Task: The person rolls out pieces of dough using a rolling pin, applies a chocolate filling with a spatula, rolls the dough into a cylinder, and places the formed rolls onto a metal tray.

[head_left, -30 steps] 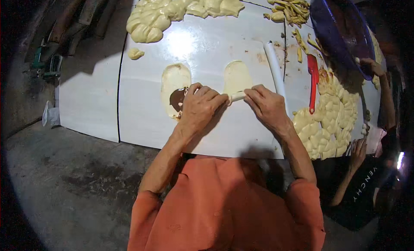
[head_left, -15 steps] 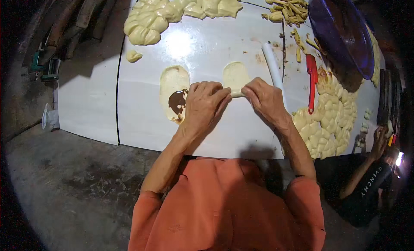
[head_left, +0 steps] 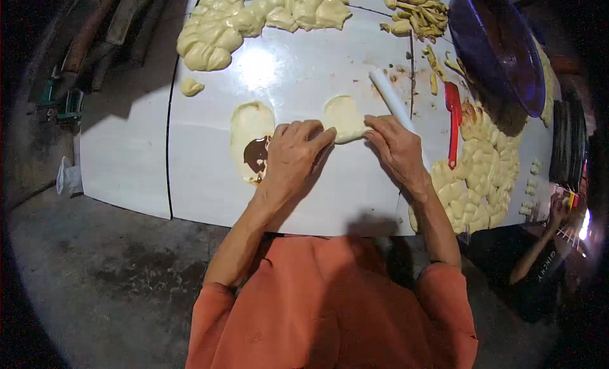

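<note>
A flat oval of pale dough [head_left: 346,112] lies on the white table, its near edge folded into a thick lip. My left hand [head_left: 295,152] has thumb and fingers closed on the left end of that lip. At the right end, my right hand [head_left: 399,152] pinches the dough between thumb and curled fingers. Beside my left hand, a second dough oval [head_left: 249,123] carries a glossy dark brown filling [head_left: 256,154] on its nearer half, partly hidden by the hand. A white rolling pin [head_left: 391,99] lies slanted just beyond my right hand.
Dough lumps [head_left: 209,39] cover the far left, with a small dough ball [head_left: 191,86] nearby. On the right are a red-handled tool [head_left: 453,125], many dough pieces [head_left: 479,178], yellowish strips [head_left: 415,13] and a purple basin [head_left: 501,58]. Another person's arm [head_left: 533,251] shows at far right.
My right hand has shifted slightly outward along the dough's near edge. The rolling pin's far end has swung a little to the left. The whole view has shifted slightly.
</note>
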`<act>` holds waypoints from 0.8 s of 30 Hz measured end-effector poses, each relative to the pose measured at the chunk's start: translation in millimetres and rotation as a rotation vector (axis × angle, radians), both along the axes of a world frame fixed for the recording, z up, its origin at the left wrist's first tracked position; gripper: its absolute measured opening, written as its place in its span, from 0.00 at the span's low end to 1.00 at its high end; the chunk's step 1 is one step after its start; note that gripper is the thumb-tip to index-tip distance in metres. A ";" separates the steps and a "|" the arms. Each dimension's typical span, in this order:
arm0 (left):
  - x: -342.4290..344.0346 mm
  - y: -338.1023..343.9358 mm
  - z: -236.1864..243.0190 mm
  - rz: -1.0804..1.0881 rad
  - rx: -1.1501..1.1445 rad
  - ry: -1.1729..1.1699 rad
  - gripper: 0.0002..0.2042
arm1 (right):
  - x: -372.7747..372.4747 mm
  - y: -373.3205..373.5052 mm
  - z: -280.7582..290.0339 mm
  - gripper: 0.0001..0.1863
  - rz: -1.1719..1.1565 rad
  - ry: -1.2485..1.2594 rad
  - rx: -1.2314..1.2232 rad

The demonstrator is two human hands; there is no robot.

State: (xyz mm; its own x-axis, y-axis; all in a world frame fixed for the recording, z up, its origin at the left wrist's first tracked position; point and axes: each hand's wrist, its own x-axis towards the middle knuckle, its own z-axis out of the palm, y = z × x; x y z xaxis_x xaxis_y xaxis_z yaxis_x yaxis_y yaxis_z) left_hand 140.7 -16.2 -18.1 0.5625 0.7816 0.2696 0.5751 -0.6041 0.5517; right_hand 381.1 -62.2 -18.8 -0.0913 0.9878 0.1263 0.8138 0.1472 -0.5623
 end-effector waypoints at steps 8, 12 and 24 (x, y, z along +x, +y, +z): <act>1.3 -0.6 3.1 -0.007 -0.025 0.096 0.15 | 0.2 -4.5 -7.7 0.17 0.002 -0.103 -0.002; 3.1 -2.2 9.6 0.020 -0.063 0.003 0.13 | -4.2 -5.2 0.1 0.18 0.019 -0.053 0.164; 8.8 -5.8 -4.7 -0.010 0.019 0.041 0.15 | -8.9 -2.8 -16.2 0.24 0.177 -0.179 0.173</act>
State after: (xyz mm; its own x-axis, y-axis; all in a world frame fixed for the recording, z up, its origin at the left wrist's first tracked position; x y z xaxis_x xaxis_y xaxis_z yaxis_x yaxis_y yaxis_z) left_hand 149.5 -22.0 -22.8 0.5808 0.7710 0.2612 0.5911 -0.6200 0.5160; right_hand 372.3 -65.0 -35.1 -0.2962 0.9197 0.2579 0.8506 0.3768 -0.3668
